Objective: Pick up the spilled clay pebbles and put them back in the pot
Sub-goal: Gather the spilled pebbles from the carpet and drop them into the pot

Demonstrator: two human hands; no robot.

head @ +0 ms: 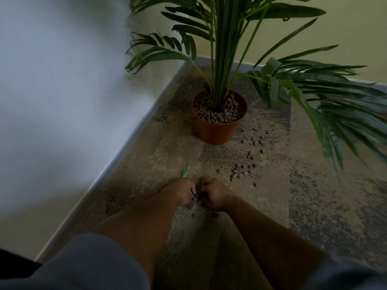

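Head view: hands cupped together over pebbles near pot.

Your left hand and right hand curled together, grip contents too dim to tell, plant fronds cut off top and right, blurred.

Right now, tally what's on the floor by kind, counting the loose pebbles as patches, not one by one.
Pot: 1
Plant: 1
Patches of spilled pebbles: 3, one beside the pot, one nearer the hands, a few under the hands
Fallen leaf: 1
Hands: 2, left hand, right hand
Total: 8
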